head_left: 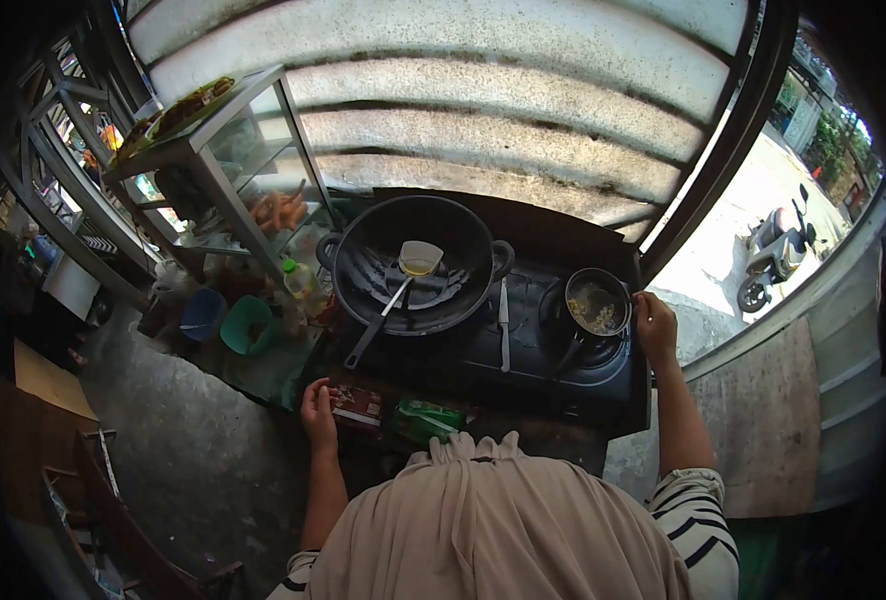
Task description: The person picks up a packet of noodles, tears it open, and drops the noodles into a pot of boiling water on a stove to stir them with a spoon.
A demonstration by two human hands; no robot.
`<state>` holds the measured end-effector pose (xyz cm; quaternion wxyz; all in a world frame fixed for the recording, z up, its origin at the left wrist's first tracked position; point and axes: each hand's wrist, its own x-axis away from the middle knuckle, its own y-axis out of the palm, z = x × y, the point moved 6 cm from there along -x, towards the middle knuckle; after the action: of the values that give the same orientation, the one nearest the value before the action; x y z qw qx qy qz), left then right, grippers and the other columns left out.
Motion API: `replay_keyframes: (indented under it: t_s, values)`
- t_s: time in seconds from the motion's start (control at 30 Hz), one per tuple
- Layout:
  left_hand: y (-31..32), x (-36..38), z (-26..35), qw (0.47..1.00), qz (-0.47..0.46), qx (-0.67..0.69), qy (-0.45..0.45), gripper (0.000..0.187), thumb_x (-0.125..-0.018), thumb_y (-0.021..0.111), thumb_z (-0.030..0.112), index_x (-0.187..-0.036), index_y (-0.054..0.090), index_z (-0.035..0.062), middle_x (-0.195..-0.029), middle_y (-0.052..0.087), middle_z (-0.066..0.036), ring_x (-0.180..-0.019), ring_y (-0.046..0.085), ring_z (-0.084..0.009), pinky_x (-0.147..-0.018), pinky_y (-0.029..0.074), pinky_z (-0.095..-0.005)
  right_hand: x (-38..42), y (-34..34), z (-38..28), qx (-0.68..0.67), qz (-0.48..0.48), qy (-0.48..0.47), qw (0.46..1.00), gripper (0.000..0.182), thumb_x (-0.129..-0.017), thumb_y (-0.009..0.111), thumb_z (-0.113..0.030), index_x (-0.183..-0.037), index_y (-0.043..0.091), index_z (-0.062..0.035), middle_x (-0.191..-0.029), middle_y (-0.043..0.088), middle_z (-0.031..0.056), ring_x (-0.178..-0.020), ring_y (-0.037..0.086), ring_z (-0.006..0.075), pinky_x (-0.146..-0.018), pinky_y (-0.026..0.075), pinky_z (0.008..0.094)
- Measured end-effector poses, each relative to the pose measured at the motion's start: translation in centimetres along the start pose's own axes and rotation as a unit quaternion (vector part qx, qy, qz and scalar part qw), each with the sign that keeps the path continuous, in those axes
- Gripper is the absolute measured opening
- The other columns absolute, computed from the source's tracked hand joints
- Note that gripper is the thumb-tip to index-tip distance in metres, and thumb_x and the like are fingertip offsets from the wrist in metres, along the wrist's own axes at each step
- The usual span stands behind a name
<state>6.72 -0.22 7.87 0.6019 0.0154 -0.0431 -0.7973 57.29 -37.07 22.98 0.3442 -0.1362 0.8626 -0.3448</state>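
My right hand (655,328) is at the right edge of the black stove (535,345), fingers curled beside the small dark pan (613,276); I cannot tell what they grip. Pale and yellowish bits in liquid (593,310) lie in that pan. My left hand (318,408) hovers at the stove's front left, fingers loosely bent and holding nothing. Close to it is a dark red packet (358,405), with a green packet (427,420) further right. A large black wok (363,235) stands on the left burner. Inside rests a ladle (420,258) with yellow liquid, its black handle over the rim.
A knife (504,325) lies between wok and pan. Left of the stove are a glass display case (203,140) with orange-brown food inside, a teal bowl (247,326), a blue bowl (203,313) and a green-capped bottle (297,280). A motorbike (778,250) stands outside at right.
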Motion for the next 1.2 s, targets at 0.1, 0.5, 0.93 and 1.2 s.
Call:
replay_keyframes:
  t_s: [0.1, 0.5, 0.93, 1.2]
  values:
    - [0.3, -0.1, -0.1, 1.000, -0.003, -0.006, 0.000, 0.018, -0.099, 0.050, 0.013, -0.110, 0.061, 0.0040, -0.090, 0.060, -0.001, -0.079, 0.055, -0.0068, -0.072, 0.046, -0.0218, 1.2, 1.2, -2.6, 0.059, -0.003, -0.060, 0.996, 0.014, -0.091, 0.057, -0.014, -0.091, 0.066, -0.0026, -0.074, 0.066, 0.0151, -0.070, 0.064, 0.0316, -0.067, 0.049, 0.0401]
    - [-0.2, 0.2, 0.5, 1.000, 0.001, -0.013, 0.005, 0.018, -0.099, 0.049, 0.013, -0.110, 0.061, 0.0041, -0.091, 0.062, -0.002, -0.079, 0.056, -0.0081, -0.073, 0.046, -0.0234, 2.1, 5.8, -1.3, 0.216, -0.071, -0.115, 0.967, 0.015, -0.091, 0.055, -0.016, -0.090, 0.066, -0.0056, -0.075, 0.067, 0.0126, -0.070, 0.066, 0.0314, -0.068, 0.049, 0.0410]
    - [-0.1, 0.2, 0.7, 1.000, 0.006, -0.018, 0.011, 0.018, -0.099, 0.049, 0.013, -0.110, 0.061, 0.0040, -0.090, 0.061, -0.002, -0.078, 0.055, -0.0078, -0.072, 0.046, -0.0227, 2.2, 7.3, 14.5, -0.299, -0.081, 0.431, 0.848, 0.022, -0.091, 0.052, -0.018, -0.095, 0.067, -0.0033, -0.070, 0.065, 0.0030, -0.043, 0.046, 0.0066, -0.040, 0.035, 0.0207]
    - [0.0, -0.3, -0.2, 1.000, 0.001, -0.009, 0.003, 0.019, -0.099, 0.050, 0.014, -0.110, 0.061, 0.0043, -0.089, 0.060, -0.001, -0.078, 0.054, -0.0069, -0.072, 0.045, -0.0220, 3.6, 5.7, 16.0, -0.414, -0.044, 0.522, 0.745, 0.017, -0.094, 0.051, -0.021, -0.103, 0.061, -0.0111, -0.073, 0.061, -0.0030, -0.047, 0.042, 0.0032, -0.035, 0.024, 0.0170]
